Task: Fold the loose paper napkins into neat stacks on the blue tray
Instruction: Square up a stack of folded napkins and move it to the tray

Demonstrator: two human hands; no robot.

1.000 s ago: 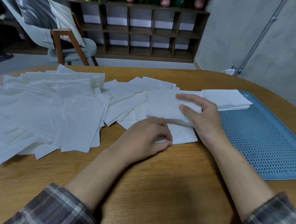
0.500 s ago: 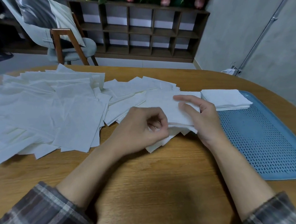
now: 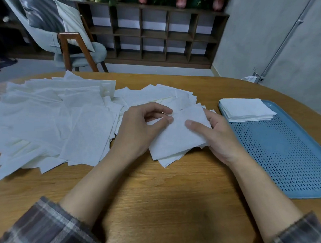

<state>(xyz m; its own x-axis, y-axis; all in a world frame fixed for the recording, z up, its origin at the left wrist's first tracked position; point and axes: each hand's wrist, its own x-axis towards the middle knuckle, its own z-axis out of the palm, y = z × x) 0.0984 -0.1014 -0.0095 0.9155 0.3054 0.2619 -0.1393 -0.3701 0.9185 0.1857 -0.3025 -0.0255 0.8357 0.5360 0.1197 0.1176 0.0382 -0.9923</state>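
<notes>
A white paper napkin (image 3: 175,135), folded over into a rectangle, is held just above the wooden table (image 3: 161,195) between both hands. My left hand (image 3: 142,128) pinches its upper left corner with thumb and fingertips. My right hand (image 3: 216,135) grips its right edge, thumb on top and fingers underneath. Many loose unfolded napkins (image 3: 50,119) lie spread across the table's left half and behind my hands. A neat stack of folded napkins (image 3: 246,110) sits on the far corner of the blue perforated tray (image 3: 284,157) at the right.
A few more napkins lie directly under the held one. Beyond the table stand a wooden chair (image 3: 72,50) draped with cloth and a dark cubby shelf (image 3: 153,33). A grey wall rises at the right, behind the tray.
My left hand has brought the napkin's near edge up and over, folding it in half. The napkin has lifted off the pile and my right hand now grips its right edge.
</notes>
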